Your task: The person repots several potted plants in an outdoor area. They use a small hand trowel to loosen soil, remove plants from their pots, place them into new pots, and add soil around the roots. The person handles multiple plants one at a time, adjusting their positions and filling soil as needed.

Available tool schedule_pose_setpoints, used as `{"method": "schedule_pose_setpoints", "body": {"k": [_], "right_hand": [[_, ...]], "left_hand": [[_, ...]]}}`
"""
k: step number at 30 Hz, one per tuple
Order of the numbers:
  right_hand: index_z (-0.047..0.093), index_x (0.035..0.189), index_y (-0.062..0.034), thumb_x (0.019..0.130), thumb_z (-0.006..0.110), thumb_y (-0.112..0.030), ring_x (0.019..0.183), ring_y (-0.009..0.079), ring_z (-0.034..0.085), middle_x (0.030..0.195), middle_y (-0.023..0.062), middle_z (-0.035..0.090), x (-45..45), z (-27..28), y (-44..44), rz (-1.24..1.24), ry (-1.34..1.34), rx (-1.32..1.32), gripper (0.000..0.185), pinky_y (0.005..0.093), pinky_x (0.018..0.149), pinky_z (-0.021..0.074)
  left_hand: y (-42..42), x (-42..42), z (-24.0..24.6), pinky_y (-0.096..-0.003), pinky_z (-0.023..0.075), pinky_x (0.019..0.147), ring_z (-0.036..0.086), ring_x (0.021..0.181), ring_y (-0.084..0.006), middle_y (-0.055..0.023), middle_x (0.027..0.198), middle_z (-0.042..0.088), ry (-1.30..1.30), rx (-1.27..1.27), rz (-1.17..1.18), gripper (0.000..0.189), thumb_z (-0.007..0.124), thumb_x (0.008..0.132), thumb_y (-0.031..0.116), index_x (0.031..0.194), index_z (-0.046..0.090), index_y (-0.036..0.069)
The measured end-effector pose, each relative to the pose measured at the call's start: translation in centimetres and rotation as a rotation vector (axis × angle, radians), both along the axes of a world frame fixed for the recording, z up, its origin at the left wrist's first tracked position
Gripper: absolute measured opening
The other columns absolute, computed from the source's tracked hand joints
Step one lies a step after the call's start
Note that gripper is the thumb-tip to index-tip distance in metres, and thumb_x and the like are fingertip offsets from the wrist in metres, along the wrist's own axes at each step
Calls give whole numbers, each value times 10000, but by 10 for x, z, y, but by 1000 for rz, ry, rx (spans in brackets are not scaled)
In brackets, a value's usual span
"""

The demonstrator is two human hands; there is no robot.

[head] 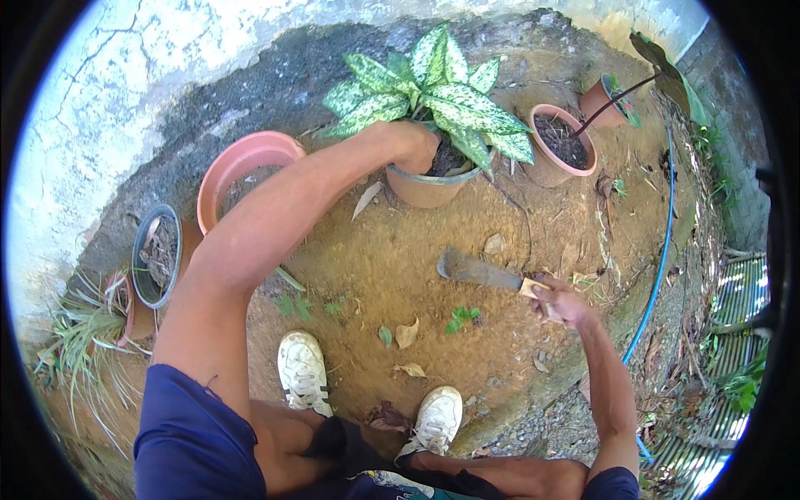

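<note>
In my right hand is a machete with a short wooden handle, its broad, soil-stained blade pointing left just above the ground. My left hand reaches into a round pot at the base of a dumbcane-like plant with green and cream mottled leaves. The fingers are hidden down inside the rim, so what they grip does not show. Dark soil is visible in the pot beside that hand.
Left of the plant stand a wide pink pot, a dark-rimmed pot with soil, and a spider plant. At right are a terracotta-coloured pot with one long-stemmed leaf, a smaller pot and a blue hose. A cracked wall rises behind.
</note>
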State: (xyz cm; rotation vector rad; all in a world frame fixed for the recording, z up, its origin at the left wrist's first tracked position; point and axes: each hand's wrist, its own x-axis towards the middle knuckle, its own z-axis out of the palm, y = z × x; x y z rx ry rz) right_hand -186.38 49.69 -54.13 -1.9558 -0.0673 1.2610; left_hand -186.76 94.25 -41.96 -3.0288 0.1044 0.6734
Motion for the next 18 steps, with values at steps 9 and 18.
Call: {"method": "schedule_pose_setpoints", "body": {"k": [9, 18], "right_hand": [[710, 1069, -8, 970, 576, 8, 857, 341, 690, 972, 177, 709, -15, 125, 193, 683, -1461, 370, 168, 463, 800, 577], [761, 1129, -20, 928, 554, -8, 1056, 420, 736, 1063, 230, 757, 46, 142, 302, 1042, -1525, -357, 289, 511, 901, 607]], "left_hand": [[46, 5, -34, -497, 600, 845, 736, 1015, -401, -219, 1087, 766, -13, 247, -305, 267, 610, 939, 103, 1149, 740, 0], [4, -19, -1, -464, 601, 875, 752, 1031, -368, -153, 1104, 793, -173, -64, -20, 291, 624, 918, 148, 1123, 814, 68]]}}
